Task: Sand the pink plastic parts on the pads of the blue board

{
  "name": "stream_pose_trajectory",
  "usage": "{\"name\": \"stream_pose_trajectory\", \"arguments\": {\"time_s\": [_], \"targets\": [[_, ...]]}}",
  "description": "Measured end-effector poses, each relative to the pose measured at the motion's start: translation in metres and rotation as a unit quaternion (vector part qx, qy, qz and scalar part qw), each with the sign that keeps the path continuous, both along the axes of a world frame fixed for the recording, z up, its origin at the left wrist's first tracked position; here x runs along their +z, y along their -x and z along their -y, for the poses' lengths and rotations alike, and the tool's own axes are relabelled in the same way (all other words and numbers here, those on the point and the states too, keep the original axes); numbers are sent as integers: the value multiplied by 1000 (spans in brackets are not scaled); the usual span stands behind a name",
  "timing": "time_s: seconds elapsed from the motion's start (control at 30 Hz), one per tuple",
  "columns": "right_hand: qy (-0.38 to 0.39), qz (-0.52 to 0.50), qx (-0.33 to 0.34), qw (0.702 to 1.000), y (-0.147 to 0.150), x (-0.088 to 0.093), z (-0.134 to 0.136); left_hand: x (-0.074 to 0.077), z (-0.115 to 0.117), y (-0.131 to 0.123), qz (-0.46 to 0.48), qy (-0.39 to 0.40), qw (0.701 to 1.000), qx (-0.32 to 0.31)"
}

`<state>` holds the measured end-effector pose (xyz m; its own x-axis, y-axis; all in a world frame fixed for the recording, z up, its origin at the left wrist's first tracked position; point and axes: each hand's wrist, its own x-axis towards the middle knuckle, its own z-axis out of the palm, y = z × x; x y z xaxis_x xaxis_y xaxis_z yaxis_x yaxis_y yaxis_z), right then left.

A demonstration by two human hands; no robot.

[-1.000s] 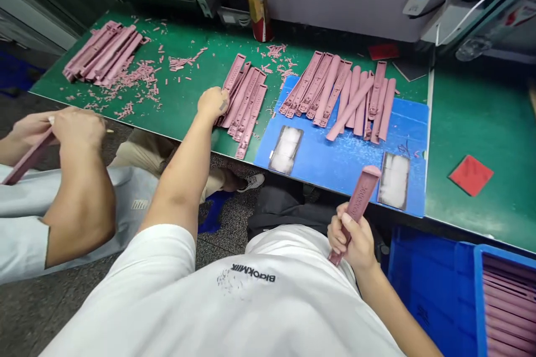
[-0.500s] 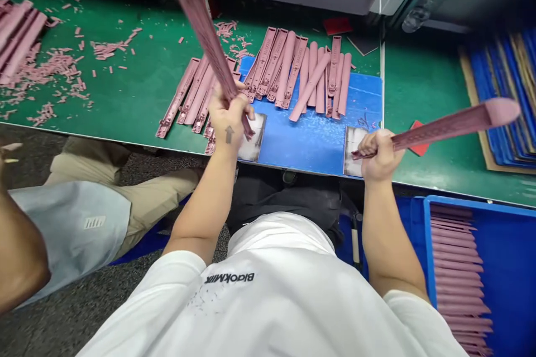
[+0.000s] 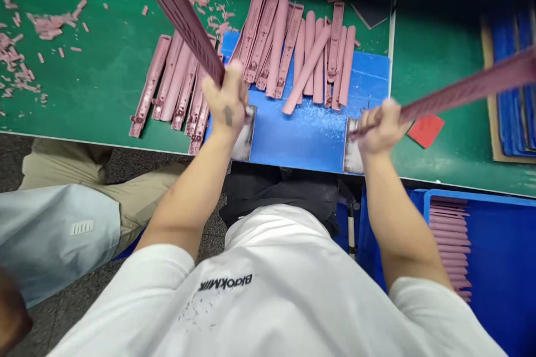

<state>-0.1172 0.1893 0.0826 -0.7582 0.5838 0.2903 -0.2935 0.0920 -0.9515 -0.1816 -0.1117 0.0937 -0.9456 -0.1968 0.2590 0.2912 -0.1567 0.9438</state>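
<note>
My left hand (image 3: 228, 100) is closed around the lower end of a long pink plastic casing (image 3: 186, 17), which slants up and away to the left. In my right hand (image 3: 383, 125) is a second pink plastic casing (image 3: 464, 89), pointing out to the right past the picture's edge and blurred. Both hands are above the blue mat (image 3: 293, 139), near two whitish worn pads (image 3: 354, 150) at its front corners. Several pink casings (image 3: 312, 67) lie at the back of the mat, some hollow side up. More pink casings (image 3: 151, 86) lie left of the mat.
The green bench (image 3: 100, 100) carries pink plastic scraps (image 3: 50, 25) at left. A red square (image 3: 425, 131) lies by my right hand. Blue sheets (image 3: 511, 95) are stacked at right. Below stands a blue bin (image 3: 502, 245) with stacked casings. A co-worker's apron (image 3: 62, 234) shows at left.
The view has tilted down and shifted. Both hands still grip their casings; the right casing has swung so its far end leaves the picture. The left casing's top reaches the upper edge.
</note>
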Motion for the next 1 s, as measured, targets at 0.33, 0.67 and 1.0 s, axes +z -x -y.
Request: {"name": "stream_pose_trajectory", "arguments": {"time_s": [0.33, 0.67, 1.0], "targets": [[-22, -20, -62, 998, 15, -5, 0, 7, -11, -9, -33, -25, 998, 48], [19, 8, -69, 997, 15, 9, 6, 7, -11, 3, -7, 7, 999, 51], [74, 258, -14, 963, 66, 11, -16, -29, 1, 80, 154, -3, 987, -55]]}}
